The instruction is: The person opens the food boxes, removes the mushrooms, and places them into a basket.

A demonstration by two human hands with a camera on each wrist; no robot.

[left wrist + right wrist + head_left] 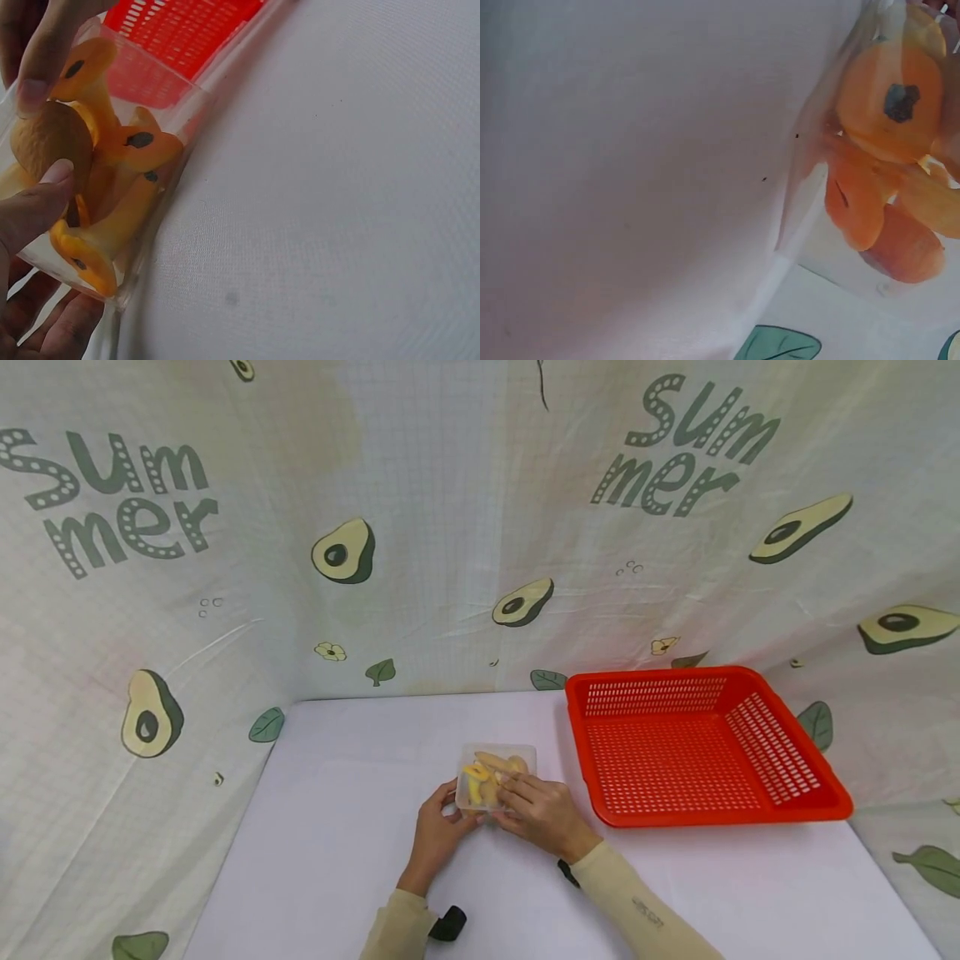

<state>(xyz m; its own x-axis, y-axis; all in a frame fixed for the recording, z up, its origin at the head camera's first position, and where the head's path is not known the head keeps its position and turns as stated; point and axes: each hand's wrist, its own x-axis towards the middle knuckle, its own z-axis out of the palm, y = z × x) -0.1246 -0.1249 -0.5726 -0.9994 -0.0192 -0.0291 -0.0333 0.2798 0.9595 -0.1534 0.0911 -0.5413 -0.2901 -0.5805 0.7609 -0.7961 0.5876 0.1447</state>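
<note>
Only the head view takes in the whole layout: a clear plastic box point(501, 748) over the white tabletop point(337, 802), to the left of a red basket point(727, 819). Whether the box rests on the cloth or is raised is unclear. From above, its contents read as long tan and yellow pieces point(474, 787) lying crosswise.

The left wrist view, looking through the box's side, adds dark spots on several orange pieces point(154, 150) and a rounded brown piece point(51, 139) near the digits. The right wrist view gives the other side: a rounded orange piece point(862, 82) with a dark patch behind the clear wall, and a printed leaf point(780, 345) below.

The left hand point(438, 837) grips the box at its near left corner, thumb and fingers on different sides. The right hand point(551, 817) has its fingers bent over the box's near right part, at the contents; whether they pinch a piece or only touch it cannot be told. Perforations line the basket's walls and floor.
</note>
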